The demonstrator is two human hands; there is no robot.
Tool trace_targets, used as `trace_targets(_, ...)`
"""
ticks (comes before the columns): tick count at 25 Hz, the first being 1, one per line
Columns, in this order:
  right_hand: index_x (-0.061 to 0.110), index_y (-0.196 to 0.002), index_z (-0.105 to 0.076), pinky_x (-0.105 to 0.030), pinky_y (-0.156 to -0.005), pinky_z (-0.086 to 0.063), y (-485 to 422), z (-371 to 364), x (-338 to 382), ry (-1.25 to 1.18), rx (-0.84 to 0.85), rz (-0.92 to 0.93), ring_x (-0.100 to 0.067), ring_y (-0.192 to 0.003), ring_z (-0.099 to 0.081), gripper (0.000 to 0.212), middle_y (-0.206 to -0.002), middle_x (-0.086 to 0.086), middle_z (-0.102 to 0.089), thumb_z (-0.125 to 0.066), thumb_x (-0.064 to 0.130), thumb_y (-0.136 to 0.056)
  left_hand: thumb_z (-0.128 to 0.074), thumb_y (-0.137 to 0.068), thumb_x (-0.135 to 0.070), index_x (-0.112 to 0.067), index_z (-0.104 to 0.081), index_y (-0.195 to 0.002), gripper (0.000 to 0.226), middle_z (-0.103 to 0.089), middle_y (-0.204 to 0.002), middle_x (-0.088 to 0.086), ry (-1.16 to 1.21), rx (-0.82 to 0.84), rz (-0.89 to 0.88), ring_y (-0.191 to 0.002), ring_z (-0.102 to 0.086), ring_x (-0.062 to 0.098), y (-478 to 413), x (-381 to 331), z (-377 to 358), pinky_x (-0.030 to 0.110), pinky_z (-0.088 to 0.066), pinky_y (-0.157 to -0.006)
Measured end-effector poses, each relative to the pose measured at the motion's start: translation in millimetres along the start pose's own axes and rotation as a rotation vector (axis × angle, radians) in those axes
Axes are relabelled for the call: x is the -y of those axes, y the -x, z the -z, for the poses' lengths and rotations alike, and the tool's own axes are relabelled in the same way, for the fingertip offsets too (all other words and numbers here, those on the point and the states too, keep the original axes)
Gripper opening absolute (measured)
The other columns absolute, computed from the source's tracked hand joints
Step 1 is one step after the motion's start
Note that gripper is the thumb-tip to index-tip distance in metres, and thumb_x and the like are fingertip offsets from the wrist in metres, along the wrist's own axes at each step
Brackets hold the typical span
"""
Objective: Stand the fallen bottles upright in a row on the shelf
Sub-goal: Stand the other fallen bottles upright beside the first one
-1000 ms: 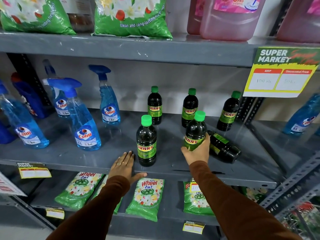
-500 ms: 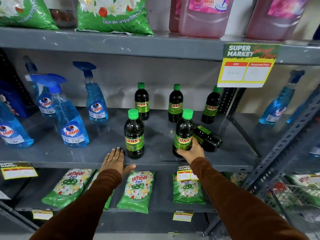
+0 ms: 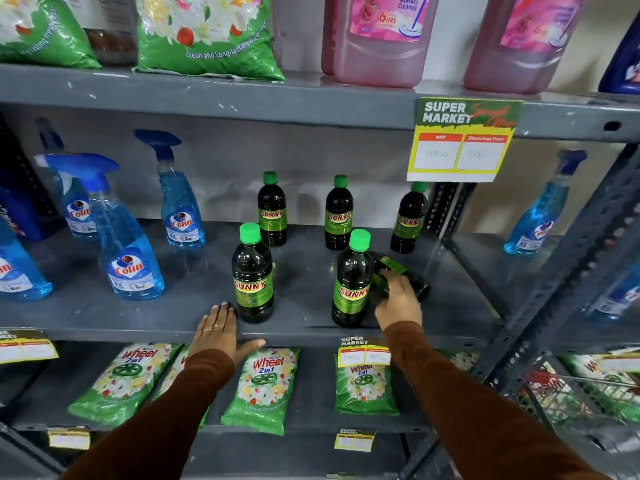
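Dark green-capped Sunny bottles stand on the grey middle shelf (image 3: 173,317). Three stand upright at the back: one on the left (image 3: 272,211), one in the middle (image 3: 338,214), one on the right (image 3: 409,220). Two stand upright in front, the front left bottle (image 3: 252,275) and the front right bottle (image 3: 351,282). One fallen bottle (image 3: 407,275) lies on its side behind the front right one. My right hand (image 3: 398,299) rests on the fallen bottle with fingers curled over it. My left hand (image 3: 218,330) lies flat on the shelf edge, fingers apart.
Blue Colin spray bottles (image 3: 130,251) stand to the left and one at the far right (image 3: 538,216). A yellow price sign (image 3: 460,140) hangs from the upper shelf. Green Wheel detergent packs (image 3: 263,386) lie on the shelf below. A slanted metal upright (image 3: 568,271) borders the right side.
My right hand let go of the front right bottle, which now stands upright on the shelf, and moved right onto the fallen bottle. My left hand stayed on the shelf edge.
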State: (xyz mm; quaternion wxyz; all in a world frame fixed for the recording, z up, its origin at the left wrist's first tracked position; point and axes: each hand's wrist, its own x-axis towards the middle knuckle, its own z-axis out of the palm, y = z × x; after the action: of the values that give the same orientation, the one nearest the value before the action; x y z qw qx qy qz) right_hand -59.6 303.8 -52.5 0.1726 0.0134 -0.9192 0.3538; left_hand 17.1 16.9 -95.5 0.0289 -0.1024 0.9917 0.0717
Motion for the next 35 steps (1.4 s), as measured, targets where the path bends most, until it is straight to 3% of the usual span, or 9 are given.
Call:
trace_targets(3, 0.004, -0.139, -0.028, -0.044, -0.118, -0.005, -28, -3, -6, 0.381, 0.073, -0.001, -0.033, -0.143, -0.016, 0.065, -0.150, -0.018, -0.028, -0.051, 0.003, -0.078, -0.035, -0.078, -0.070, -0.005, 0.000, -0.143, 0.099, 0.000, -0.156, 0.012, 0.003, 0.012, 0.029, -0.144, 0.000, 0.023, 0, -3, 0, 0.036, -0.002, -0.119)
trace_targets(6, 0.007, -0.141, -0.022, -0.049, -0.117, -0.009, -40, -15, -10, 0.579, 0.137, -0.058, -0.038, -0.139, -0.018, 0.059, -0.150, -0.021, -0.024, -0.043, 0.011, -0.086, -0.032, -0.078, -0.071, -0.005, -0.001, -0.144, 0.098, -0.001, -0.157, 0.011, -0.003, -0.013, 0.052, -0.144, -0.002, 0.023, -1, -3, -1, 0.037, -0.003, -0.120)
trace_targets(11, -0.002, -0.126, -0.047, -0.053, -0.101, -0.034, -42, -10, -25, 0.197, -0.173, -0.006, -0.047, -0.117, -0.046, 0.070, -0.126, -0.030, -0.051, -0.069, -0.005, -0.060, 0.023, -0.030, -0.090, -0.006, -0.008, -0.144, 0.145, -0.008, -0.156, 0.010, 0.030, -0.043, 0.073, -0.144, -0.007, 0.023, -3, -4, -3, 0.036, -0.004, -0.118)
trace_targets(13, -0.002, -0.129, -0.041, -0.043, -0.103, -0.035, -37, -5, -25, -0.119, -0.260, -0.105, -0.043, -0.120, -0.043, 0.064, -0.132, -0.029, -0.044, -0.065, -0.005, -0.070, 0.027, -0.026, -0.089, -0.006, -0.009, -0.144, 0.148, -0.010, -0.156, 0.011, 0.053, -0.050, 0.081, -0.144, -0.008, 0.024, -3, -2, -6, 0.037, -0.004, -0.118)
trace_targets(17, -0.002, -0.138, -0.023, -0.027, -0.109, -0.021, -28, -7, -29, -0.535, -0.316, -0.273, -0.037, -0.131, -0.031, 0.064, -0.139, -0.028, -0.029, -0.055, -0.001, -0.082, 0.026, -0.027, -0.090, -0.006, -0.011, -0.144, 0.148, -0.010, -0.156, 0.011, 0.042, -0.045, 0.086, -0.144, -0.008, 0.023, -3, -3, -5, 0.037, -0.005, -0.118)
trace_targets(22, -0.001, -0.129, -0.036, -0.049, -0.106, -0.031, -38, 5, -33, -0.297, -0.342, -0.486, -0.043, -0.123, -0.035, 0.086, -0.130, -0.028, -0.040, -0.081, 0.031, -0.063, 0.025, -0.025, -0.090, -0.006, -0.009, -0.144, 0.149, -0.009, -0.156, 0.010, 0.039, -0.021, 0.084, -0.144, -0.007, 0.023, -2, -4, -2, 0.037, -0.004, -0.118)
trace_targets(28, 0.005, -0.142, -0.012, -0.045, -0.115, -0.025, -31, 5, -36, -0.406, -0.321, -0.386, -0.038, -0.134, -0.028, 0.101, -0.143, -0.025, -0.027, -0.077, 0.010, -0.065, 0.025, -0.025, -0.090, -0.008, -0.007, -0.144, 0.148, -0.007, -0.156, 0.009, 0.010, -0.020, 0.084, -0.144, -0.005, 0.022, -2, -6, -2, 0.036, -0.002, -0.118)
trace_targets(31, -0.001, -0.139, -0.018, -0.051, -0.112, -0.027, -37, 0, -34, -0.237, -0.315, -0.463, -0.042, -0.131, -0.029, 0.105, -0.141, -0.027, -0.031, -0.084, 0.022, -0.060, 0.005, -0.042, -0.093, -0.008, -0.006, -0.144, 0.134, -0.005, -0.157, 0.009, 0.008, -0.009, 0.079, -0.144, -0.004, 0.022, -1, -6, 0, 0.035, -0.002, -0.118)
trace_targets(35, 0.005, -0.118, -0.041, -0.049, -0.101, -0.043, -33, 6, -41, -0.351, -0.275, -0.505, -0.041, -0.114, -0.051, 0.075, -0.121, -0.023, -0.055, -0.083, 0.013, -0.057, -0.029, -0.078, -0.072, -0.007, -0.005, -0.144, 0.095, -0.004, -0.157, 0.009, -0.004, -0.030, 0.080, -0.144, -0.003, 0.021, -2, -5, -3, 0.036, -0.003, -0.119)
